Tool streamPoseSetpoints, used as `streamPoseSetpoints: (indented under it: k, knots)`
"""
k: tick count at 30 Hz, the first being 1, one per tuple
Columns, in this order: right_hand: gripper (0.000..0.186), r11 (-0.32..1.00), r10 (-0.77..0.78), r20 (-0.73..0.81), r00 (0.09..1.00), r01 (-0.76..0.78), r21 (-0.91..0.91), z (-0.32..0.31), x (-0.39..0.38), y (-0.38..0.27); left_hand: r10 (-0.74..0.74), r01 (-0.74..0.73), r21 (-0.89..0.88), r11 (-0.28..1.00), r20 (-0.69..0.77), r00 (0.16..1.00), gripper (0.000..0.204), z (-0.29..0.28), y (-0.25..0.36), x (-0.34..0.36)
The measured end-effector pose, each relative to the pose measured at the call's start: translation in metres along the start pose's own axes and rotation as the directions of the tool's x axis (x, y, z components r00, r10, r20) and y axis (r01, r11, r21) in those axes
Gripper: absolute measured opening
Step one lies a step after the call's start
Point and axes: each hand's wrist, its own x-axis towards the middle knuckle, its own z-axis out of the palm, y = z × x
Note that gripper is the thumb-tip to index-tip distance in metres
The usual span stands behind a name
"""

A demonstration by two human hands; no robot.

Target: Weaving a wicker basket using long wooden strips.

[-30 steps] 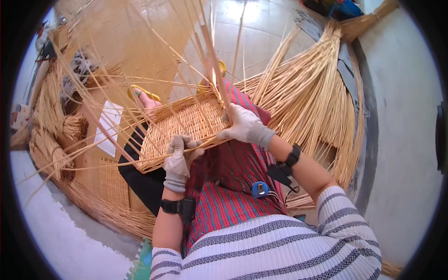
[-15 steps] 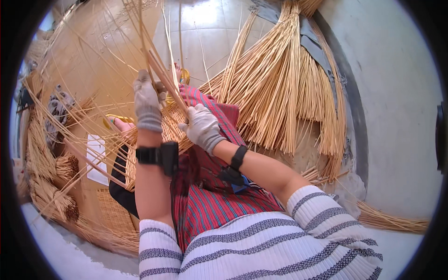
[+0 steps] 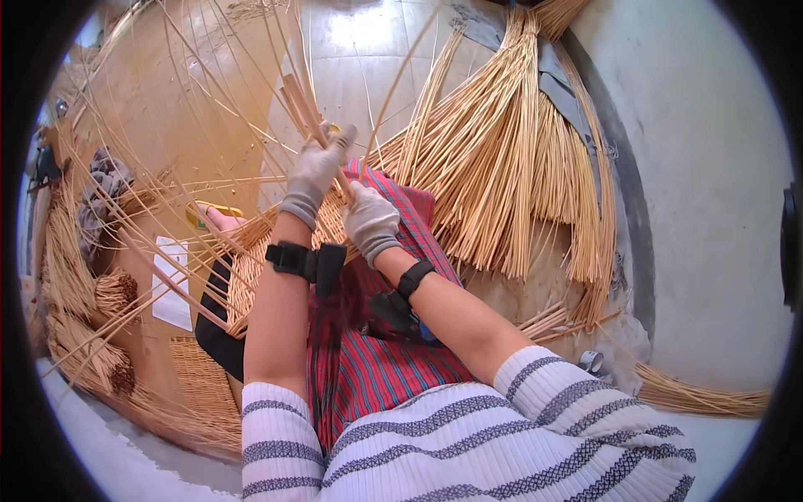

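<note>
My left hand [image 3: 318,167], in a pale grey glove, is closed on upright flat cane strips [image 3: 305,109] at the far corner of the partly woven basket [image 3: 255,276]. Just below it to the right, my right hand [image 3: 370,219], also gloved, is closed on the lower part of those strips, by the basket's rim. The basket rests on my lap over a red striped cloth [image 3: 389,360], largely hidden behind my forearms. Long loose stakes fan out from it up and to the left.
A large cane bundle [image 3: 493,167] lies at the right beside a pale wall [image 3: 703,209]. More bundles [image 3: 75,326], grey cloth [image 3: 104,188], a white sheet [image 3: 171,284] and a flat woven panel [image 3: 201,385] lie at the left. A sandalled foot [image 3: 219,219] shows beyond the basket.
My left hand has moved up from the basket's near side onto the upright strips, then slightly right. My right hand stayed at the corner. The whole view has shifted.
</note>
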Motion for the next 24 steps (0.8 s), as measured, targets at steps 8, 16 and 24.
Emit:
streamPoseSetpoints:
  k: [8, 16, 24]
  knots:
    - [0.031, 0.995, -0.095, -0.037, 0.995, 0.097, 0.029, -0.008, 0.002, 0.018, 0.541, -0.491, 0.235, 0.839, -0.26, 0.8, 0.033, -0.039, 0.04, -0.127]
    - [0.072, 0.644, -0.764, -0.116, 0.634, 0.756, -0.112, -0.074, -0.046, 0.005, 0.423, -0.135, 0.863, 0.487, -0.099, 0.901, 0.072, -0.032, -0.07, -0.227]
    - [0.066, 0.523, -0.847, 0.041, 0.529, 0.846, -0.108, -0.027, -0.025, 0.027, 0.54, -0.148, 0.871, 0.468, -0.149, 0.829, 0.078, -0.029, -0.091, -0.204]
